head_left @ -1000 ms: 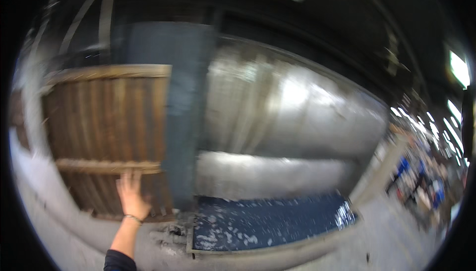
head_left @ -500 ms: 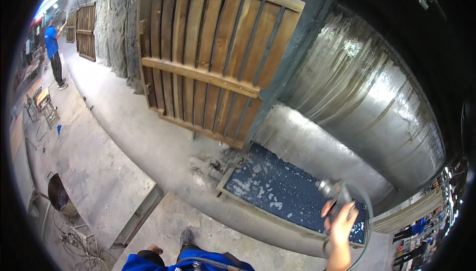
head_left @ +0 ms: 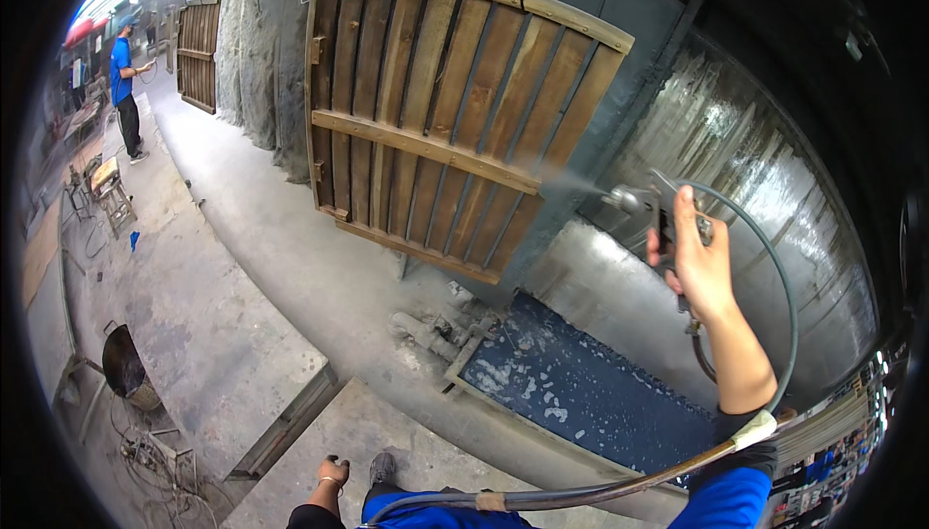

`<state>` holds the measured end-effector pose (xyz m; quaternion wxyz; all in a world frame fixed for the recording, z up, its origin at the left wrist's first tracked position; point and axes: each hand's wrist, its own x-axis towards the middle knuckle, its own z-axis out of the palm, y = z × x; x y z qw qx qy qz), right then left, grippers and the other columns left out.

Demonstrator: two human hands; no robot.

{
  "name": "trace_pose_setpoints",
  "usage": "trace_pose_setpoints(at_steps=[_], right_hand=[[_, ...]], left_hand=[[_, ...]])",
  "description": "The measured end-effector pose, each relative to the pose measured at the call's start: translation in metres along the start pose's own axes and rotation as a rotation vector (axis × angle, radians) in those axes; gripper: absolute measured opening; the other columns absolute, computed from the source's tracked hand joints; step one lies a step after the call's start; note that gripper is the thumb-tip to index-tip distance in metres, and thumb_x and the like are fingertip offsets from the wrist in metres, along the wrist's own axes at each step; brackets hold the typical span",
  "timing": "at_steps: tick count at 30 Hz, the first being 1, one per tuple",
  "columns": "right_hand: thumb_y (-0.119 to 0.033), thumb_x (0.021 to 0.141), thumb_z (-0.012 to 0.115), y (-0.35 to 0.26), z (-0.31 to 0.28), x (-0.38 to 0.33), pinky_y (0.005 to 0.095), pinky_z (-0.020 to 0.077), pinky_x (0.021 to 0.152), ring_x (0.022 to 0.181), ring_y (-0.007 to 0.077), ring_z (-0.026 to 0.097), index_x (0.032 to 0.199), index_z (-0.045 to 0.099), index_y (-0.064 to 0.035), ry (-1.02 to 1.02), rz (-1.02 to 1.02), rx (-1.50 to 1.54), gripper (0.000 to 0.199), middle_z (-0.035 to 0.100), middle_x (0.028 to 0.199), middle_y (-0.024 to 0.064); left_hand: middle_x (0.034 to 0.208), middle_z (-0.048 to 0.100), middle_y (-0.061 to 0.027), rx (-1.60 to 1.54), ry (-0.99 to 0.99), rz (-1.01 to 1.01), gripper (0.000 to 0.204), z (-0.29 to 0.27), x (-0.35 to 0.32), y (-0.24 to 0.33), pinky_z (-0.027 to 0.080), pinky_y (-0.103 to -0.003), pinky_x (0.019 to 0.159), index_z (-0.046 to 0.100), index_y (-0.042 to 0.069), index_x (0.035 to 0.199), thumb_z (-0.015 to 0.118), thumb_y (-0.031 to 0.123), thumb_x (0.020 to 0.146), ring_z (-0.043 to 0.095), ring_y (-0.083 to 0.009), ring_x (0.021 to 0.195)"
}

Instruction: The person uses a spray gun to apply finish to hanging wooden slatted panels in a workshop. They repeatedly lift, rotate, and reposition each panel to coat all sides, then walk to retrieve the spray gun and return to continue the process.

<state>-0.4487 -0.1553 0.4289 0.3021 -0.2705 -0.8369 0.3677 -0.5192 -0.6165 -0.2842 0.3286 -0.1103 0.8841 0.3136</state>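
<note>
The spray gun (head_left: 646,208) is gripped in the right hand (head_left: 699,263), nozzle aimed left at the hanging wooden panel (head_left: 440,113); the left hand (head_left: 332,474) hangs empty, loosely curled.

Right hand (head_left: 699,263) raised, arm extended, grip closed; left hand (head_left: 332,474) low, hanging loose

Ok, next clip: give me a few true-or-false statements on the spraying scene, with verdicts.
1. The right hand holds a metal spray gun aimed at the hanging slatted wooden panel. True.
2. The left hand grips the spray gun too. False: it hangs low by the person's leg, holding nothing visible.
3. A hose loops from the gun past the right forearm. True.
4. The wooden panel lies flat on the floor. False: it hangs upright before the dark wall.
5. A dark blue water trough lies below the panel. True.
</note>
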Motion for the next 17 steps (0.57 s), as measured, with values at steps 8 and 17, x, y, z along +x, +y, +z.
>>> trace_pose_setpoints(at_steps=[8,17], right_hand=[[-0.055,0.107,0.048,0.003,0.060,0.000,0.0240,0.0409,0.050,0.059,0.0086,0.057,0.104,0.068,-0.0009,-0.094,-0.123,0.037,0.058,0.063,0.071,0.0025],[-0.044,0.109,0.053,0.036,0.071,-0.001,0.0269,0.0470,0.059,0.064,0.0099,0.059,0.085,0.066,0.0020,0.026,-0.113,-0.029,0.053,0.063,0.070,0.0041]], left_hand=[[0.129,0.067,-0.0267,0.028,0.001,-0.124,0.055,-0.045,0.016,-0.013,0.050,-0.042,0.106,0.068,0.000,0.127,0.075,0.034,0.084,0.063,-0.0389,0.125],[0.134,0.065,-0.0256,0.212,-0.038,-0.421,0.056,-0.103,0.041,-0.087,0.048,-0.041,0.110,0.068,-0.004,0.126,0.069,0.033,0.084,0.060,-0.0374,0.131]])
